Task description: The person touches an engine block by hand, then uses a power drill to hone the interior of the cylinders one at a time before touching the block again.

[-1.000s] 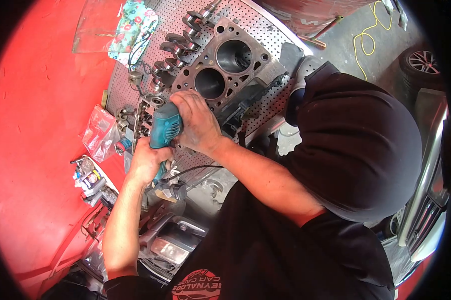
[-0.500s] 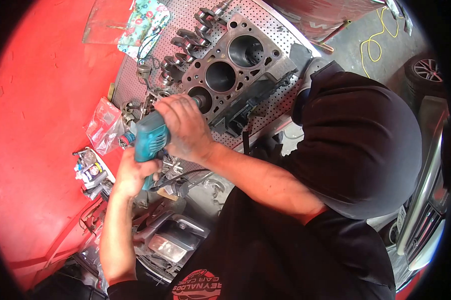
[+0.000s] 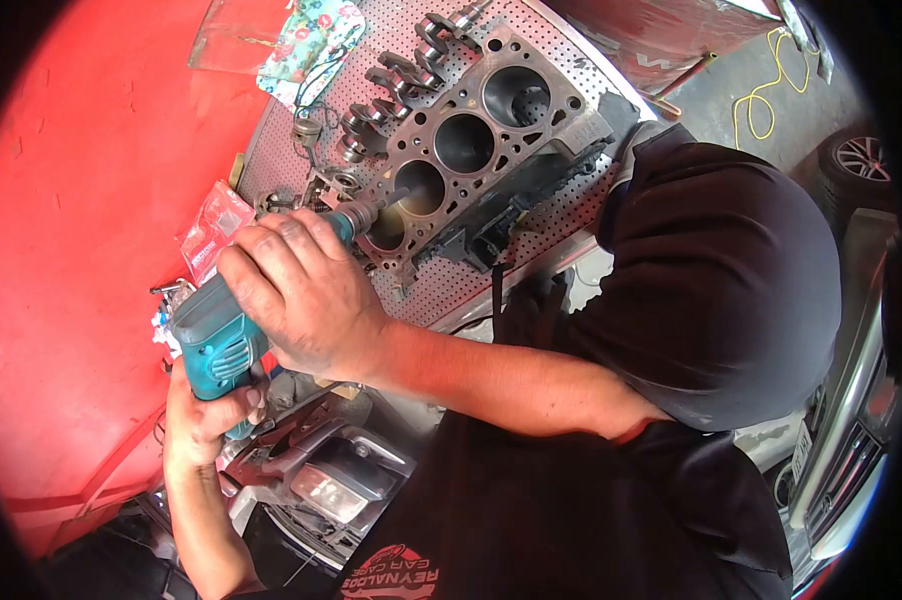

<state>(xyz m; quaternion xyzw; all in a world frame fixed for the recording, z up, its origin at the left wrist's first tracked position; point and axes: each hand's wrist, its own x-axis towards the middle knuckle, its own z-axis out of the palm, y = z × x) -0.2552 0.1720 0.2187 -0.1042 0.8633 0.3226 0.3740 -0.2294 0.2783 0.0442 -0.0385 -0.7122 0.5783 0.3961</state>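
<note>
Both hands' grip is clamped on the teal drill (image 3: pixel 216 345), left hand (image 3: pixel 206 415) at its handle, right hand (image 3: pixel 301 290) over its body.

On your black shirt (image 3: pixel 531 520), upside down at the bottom edge, you can read "REYNALDOS" over "CAR CARE" in a red emblem (image 3: pixel 391 578); nothing else is legible.

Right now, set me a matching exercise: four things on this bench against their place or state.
Things:
1. drill
2. engine block
3. crankshaft
4. floral cloth

Places or states:
A. lying loose beside the block
B. gripped by left hand and right hand
C. at the bench's far edge
D. bores facing up, on perforated bench

Pairs: 1-B, 2-D, 3-A, 4-C
</note>
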